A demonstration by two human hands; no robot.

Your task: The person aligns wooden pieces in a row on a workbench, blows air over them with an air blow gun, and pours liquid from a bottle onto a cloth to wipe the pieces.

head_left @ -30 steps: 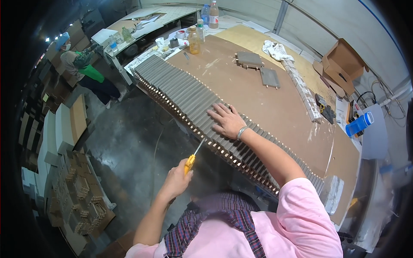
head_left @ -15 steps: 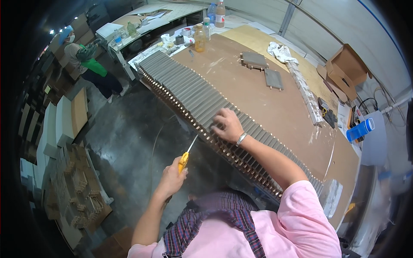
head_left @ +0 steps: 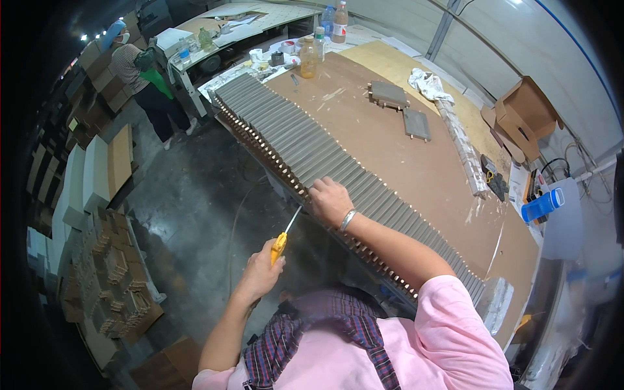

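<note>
A long row of grey slats or thin panels [head_left: 286, 130] with light peg-like ends leans slantwise along the near edge of a brown-topped table. My right hand [head_left: 330, 203], wearing a bracelet, rests at the row's near edge with its fingers bent and pressed together. Its fingertips are hidden, so what they grip does not show. Over the floor, just off that edge, my left hand [head_left: 261, 270] is closed round a yellow-handled utility knife [head_left: 279, 248]. The knife's long thin blade points up toward the row, its tip close to the near edge below my right hand.
Two grey panels [head_left: 416, 123] lie flat on the brown table [head_left: 364, 123]. Beyond are bottles [head_left: 308, 58], a white cloth [head_left: 426, 83], an open cardboard box [head_left: 526, 114] and a blue bottle [head_left: 543, 205]. Stacked brown pieces [head_left: 117, 279] stand lower left. A co-worker [head_left: 140, 78] stands far left.
My right hand has moved left and closer to the row's near edge, its fingers drawing together. My left hand with the knife has barely moved. The view has shifted slightly.
</note>
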